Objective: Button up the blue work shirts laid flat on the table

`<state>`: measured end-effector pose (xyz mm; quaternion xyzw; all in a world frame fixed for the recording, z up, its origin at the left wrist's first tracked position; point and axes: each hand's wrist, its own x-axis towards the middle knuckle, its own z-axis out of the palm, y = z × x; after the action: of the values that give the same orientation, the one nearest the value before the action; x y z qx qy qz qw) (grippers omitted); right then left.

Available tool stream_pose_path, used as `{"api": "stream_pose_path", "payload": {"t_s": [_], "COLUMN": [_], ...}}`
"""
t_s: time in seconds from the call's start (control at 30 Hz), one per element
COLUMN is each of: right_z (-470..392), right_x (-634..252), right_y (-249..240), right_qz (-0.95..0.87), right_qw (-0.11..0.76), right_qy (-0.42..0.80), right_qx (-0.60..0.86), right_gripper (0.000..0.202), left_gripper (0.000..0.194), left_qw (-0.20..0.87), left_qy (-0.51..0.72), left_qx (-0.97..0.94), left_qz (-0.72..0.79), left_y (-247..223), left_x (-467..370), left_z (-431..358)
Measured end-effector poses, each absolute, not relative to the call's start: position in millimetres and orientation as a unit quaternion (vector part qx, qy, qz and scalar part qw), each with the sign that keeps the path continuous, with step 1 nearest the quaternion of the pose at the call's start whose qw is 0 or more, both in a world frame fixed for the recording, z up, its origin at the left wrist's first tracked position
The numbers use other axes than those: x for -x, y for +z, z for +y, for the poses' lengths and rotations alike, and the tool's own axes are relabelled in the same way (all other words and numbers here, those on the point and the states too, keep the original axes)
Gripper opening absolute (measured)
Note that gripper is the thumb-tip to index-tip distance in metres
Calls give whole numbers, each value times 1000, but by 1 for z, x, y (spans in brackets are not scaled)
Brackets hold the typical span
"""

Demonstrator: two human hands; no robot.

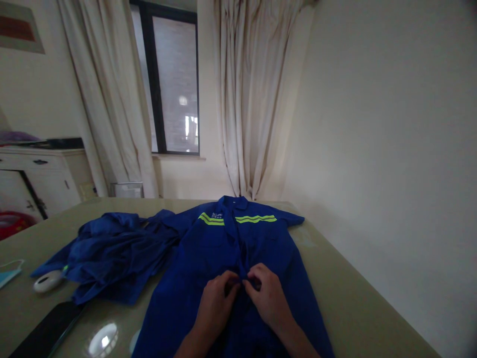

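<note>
A blue short-sleeved work garment (208, 251) with yellow-green stripes lies spread on the table, its collar at the far end and its front partly parted below the collar. Both hands meet at the middle of its front opening. My left hand (218, 298) pinches the left front edge between thumb and fingers. Opposite it, my right hand (266, 291) pinches the right front edge, the fingertips of both hands almost touching. Whatever fastener lies between the fingertips is too small to make out.
A crumpled heap of blue cloth (115, 253) lies left of the garment. Nearer me are a white rounded mouse-like object (48, 281), a dark phone (48, 330) and a pale blue face mask (9, 276). The greenish table (346, 293) runs along the wall at right.
</note>
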<state>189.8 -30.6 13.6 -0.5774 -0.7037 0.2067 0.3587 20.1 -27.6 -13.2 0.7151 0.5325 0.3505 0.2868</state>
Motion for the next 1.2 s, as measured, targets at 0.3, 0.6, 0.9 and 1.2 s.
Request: {"api": "stream_pose_path", "payload": {"t_s": [0.3, 0.6, 0.9, 1.2], "right_z": [-33, -34, -34, -33], "right_x": [-190, -190, -189, -190], "right_y": [13, 11, 15, 15], "right_qz": [-742, -714, -726, -729], "right_qw": [327, 383, 374, 379], "right_qy": [217, 173, 210, 217], "right_qx": [543, 560, 537, 527], "right_gripper": [21, 9, 14, 9], "left_gripper": [17, 19, 20, 20], "left_qw": [234, 159, 171, 171], "left_qy": [344, 407, 391, 356], "left_qx": [-740, -769, -771, -768], "left_qz": [528, 467, 473, 504], "left_y": [-13, -22, -21, -15], "left_x": [-22, -23, -23, -22], "left_z": [-31, -31, -33, -34]}}
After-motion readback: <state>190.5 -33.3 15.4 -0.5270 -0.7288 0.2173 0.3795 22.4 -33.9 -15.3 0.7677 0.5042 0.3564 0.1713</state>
